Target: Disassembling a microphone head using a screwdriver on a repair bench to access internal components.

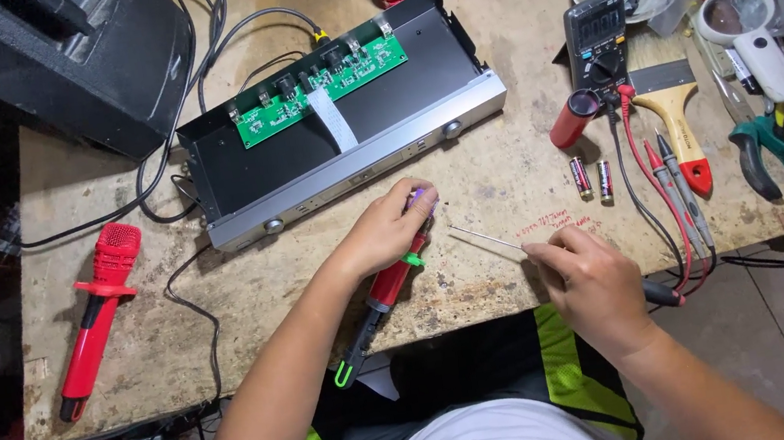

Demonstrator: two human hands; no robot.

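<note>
Near the counter's front edge, the left hand has its grip closed around a red microphone body with its head off, while the right hand pinches a thin metal probe; reassembly looks undone.

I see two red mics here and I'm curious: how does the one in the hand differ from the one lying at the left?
The held mic is gripped by the left hand; the left mic lies untouched on the bench. The left mic shows its red mesh head; the held mic's head end is hidden by the fingers. Both have red bodies.
</note>
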